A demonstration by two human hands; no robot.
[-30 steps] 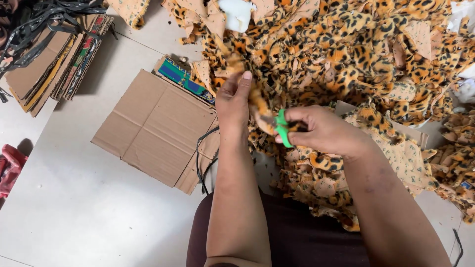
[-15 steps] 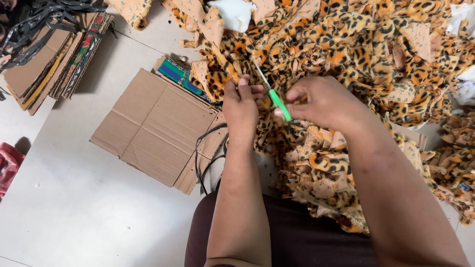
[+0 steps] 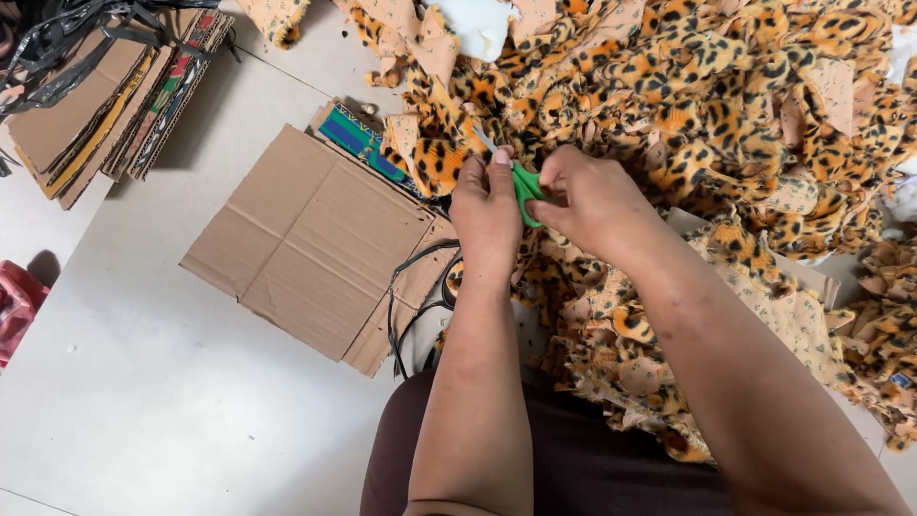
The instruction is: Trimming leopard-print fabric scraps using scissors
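Note:
My right hand (image 3: 585, 201) grips small green-handled scissors (image 3: 523, 183), their metal tips poking out toward the upper left. My left hand (image 3: 485, 205) pinches a piece of leopard-print plush fabric (image 3: 435, 158) right beside the blades, thumb up. Both hands meet at the near edge of a big heap of leopard-print fabric scraps (image 3: 707, 96) that covers the floor ahead and to the right. More of the same scraps drape over my lap (image 3: 621, 325).
A flattened cardboard sheet (image 3: 315, 239) lies on the pale floor to the left, with black straps (image 3: 406, 306) at its near edge. Stacked cardboard pieces (image 3: 91, 105) with more black straps sit far left. White stuffing (image 3: 478, 24) shows at the top. A red item (image 3: 14, 306) is at the left edge.
My hands came together and shifted slightly toward the fabric heap. The scissors, earlier pointing up with blades visible, are now mostly hidden between my hands at the fabric piece.

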